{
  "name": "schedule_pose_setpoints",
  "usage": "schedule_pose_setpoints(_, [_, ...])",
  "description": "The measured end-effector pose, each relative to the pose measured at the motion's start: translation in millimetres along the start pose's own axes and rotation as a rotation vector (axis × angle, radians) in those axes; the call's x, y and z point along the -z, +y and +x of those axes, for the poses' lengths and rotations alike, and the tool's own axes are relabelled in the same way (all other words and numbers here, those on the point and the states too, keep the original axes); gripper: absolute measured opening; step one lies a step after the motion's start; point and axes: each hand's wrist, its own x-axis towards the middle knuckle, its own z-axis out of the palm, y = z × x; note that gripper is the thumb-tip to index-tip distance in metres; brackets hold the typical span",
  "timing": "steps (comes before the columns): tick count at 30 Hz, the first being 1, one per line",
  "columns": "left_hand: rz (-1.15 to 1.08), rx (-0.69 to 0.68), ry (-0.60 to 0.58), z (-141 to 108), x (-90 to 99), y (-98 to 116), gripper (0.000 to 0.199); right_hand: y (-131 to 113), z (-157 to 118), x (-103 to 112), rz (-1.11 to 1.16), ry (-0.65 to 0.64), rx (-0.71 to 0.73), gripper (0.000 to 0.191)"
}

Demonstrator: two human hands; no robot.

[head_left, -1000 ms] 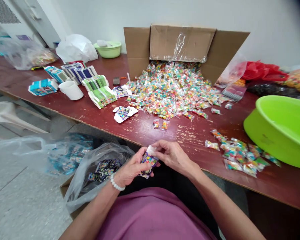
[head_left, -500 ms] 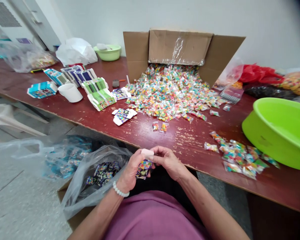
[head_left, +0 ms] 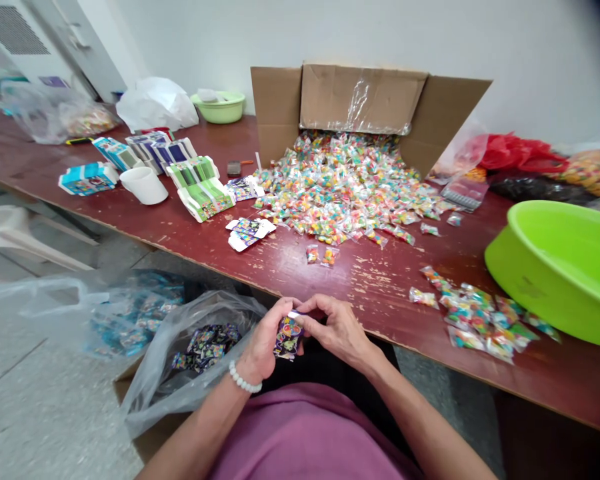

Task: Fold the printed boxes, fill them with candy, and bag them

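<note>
While both hands pinch, box (head_left: 287, 335) sits between fingers (head_left: 307, 312).

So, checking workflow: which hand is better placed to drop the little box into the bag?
Probably left: the left hand grips the box and is nearer the bag.

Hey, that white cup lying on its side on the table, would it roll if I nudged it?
Likely yes: the cup lies on its side on the flat table, so it may roll in a curve. It looks like thin plastic, so probably light.
</note>
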Motion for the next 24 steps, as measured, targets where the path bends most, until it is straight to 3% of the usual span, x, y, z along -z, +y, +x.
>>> schedule_pose_setpoints(5, [0.048, 0.059, 0.020, -0.7, -1.9, -1.7, 0.063, 4.1, 8.2, -4.3, 0.328, -0.080, -0.178, 0.023])
schedule_pose_setpoints(9, [0.124, 0.071, 0.032, 0.9, 3.5, -3.8, 0.067, 6.8, 11.5, -4.6, 0.498, -0.113, -0.228, 0.024])
schedule_pose_setpoints(13, [0.089, 0.079, 0.027, 3.8, 10.1, -4.2, 0.055, 7.6, 5.6, -9.7, 0.367, -0.092, -0.160, 0.020])
schedule_pose_setpoints(17, [-0.054, 0.101, 0.003, 9.0, 13.7, -9.6, 0.044, 12.2, -6.1, -25.7, 0.150, -0.062, 0.067, 0.014])
schedule_pose_setpoints(21, [0.082, -0.010, 0.151, 2.6, 28.1, -11.6, 0.040, 21.3, -12.5, -36.9, -0.067, -0.043, 0.175, 0.035])
schedule_pose_setpoints(24, [0.378, -0.198, 0.306, -14.1, 61.7, 1.8, 0.040, 25.9, -6.3, -26.2, -0.142, 0.032, 0.151, 0.045])
